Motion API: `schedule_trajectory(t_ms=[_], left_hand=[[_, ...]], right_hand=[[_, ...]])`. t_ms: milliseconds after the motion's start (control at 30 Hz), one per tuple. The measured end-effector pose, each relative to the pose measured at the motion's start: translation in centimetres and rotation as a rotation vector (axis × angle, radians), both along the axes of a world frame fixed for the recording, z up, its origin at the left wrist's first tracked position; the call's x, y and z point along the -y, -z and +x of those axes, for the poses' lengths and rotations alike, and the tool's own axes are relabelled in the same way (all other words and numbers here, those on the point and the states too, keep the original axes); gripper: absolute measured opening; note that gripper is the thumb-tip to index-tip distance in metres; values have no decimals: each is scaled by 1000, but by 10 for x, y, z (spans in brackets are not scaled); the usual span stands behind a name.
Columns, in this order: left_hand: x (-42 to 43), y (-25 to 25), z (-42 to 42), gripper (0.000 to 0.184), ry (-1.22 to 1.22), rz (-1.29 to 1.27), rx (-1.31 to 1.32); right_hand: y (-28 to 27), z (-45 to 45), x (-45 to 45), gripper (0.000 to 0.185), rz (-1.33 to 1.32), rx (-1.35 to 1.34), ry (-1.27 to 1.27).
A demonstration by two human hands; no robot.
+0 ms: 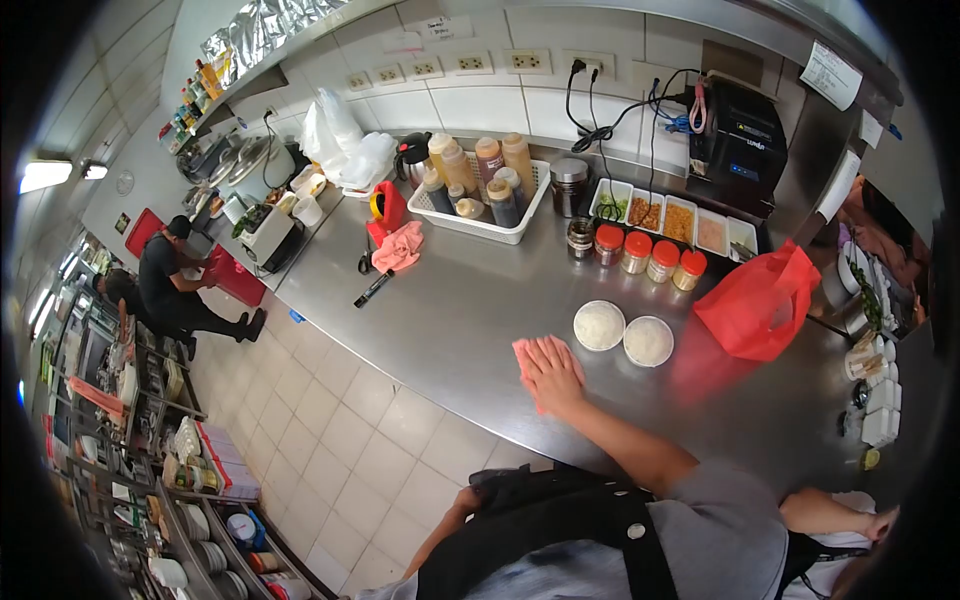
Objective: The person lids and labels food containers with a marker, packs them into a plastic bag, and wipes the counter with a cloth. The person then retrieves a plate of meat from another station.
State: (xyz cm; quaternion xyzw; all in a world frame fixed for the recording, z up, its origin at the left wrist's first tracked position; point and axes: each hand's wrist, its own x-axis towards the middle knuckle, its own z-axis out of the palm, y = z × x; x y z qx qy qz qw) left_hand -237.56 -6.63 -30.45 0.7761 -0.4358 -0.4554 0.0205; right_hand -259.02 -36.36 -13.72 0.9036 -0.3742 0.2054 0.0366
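The right hand (552, 380) lies flat on a pink cloth (525, 358), with its fingers a bit apart, pressing down and not pinching it. The cloth sits under the hand on the shiny metal bench (450, 345), close to the front edge, and pokes out past the fingers. The left hand (462, 504) is down by the person's tummy, off the bench. It is partly hidden, so I cannot tell if its fingers are apart or together.

Just to the right of the right hand are two round white tubs (600, 326), side by side, full of white stuff that looks like rice. Farther right is a red bag (762, 308). Past the tubs, farther from the hand, is a row of little jars with red lids (636, 254). Well to the left of the hand are a black pen (374, 288) and a crumpled pink rag (399, 247). Far past the hand, near the wall, a white basket (470, 228) holds squeeze bottles (516, 160).
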Motion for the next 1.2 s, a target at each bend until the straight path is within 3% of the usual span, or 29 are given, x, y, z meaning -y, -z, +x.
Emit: schedule_trajectory(t_ms=[167, 233, 267, 333, 467, 533, 567, 633, 767, 833, 933, 1200], left_hand=[[-10, 3, -5, 45, -26, -19, 37], [-18, -10, -11, 49, 17, -25, 50], [-24, -13, -13, 52, -90, -34, 14], [-37, 9, -7, 52, -73, -14, 23], [-35, 4, -3, 50, -101, 4, 29], [-40, 1, 0, 44, -152, -10, 4], [-37, -3, -2, 44, -163, -7, 1], [-32, -9, 1, 41, -114, 42, 39], [-29, -12, -11, 43, -202, -4, 51], [-32, 7, -14, 42, -70, 15, 119], [-44, 44, -4, 40, -67, -19, 109], [-15, 36, -5, 39, 4, 10, 86]], right_hand=[[7, 31, 12, 67, 45, 104, -18], [7, 24, -9, 69, 65, 53, -215], [4, 19, -22, 69, 70, 35, -282], [-30, 3, -50, 74, 31, 51, -489], [-27, -3, -24, 75, 127, -48, -555], [-25, 7, 14, 59, -56, -200, -273], [-19, 13, 23, 59, -54, -202, -284], [-9, 28, 33, 60, 94, 45, -70], [-8, 32, 25, 64, -18, -113, -33], [-36, 30, 12, 65, 124, -105, -99], [-10, 33, 12, 66, 56, 56, -93], [2, 34, 5, 70, -21, 189, -142]])
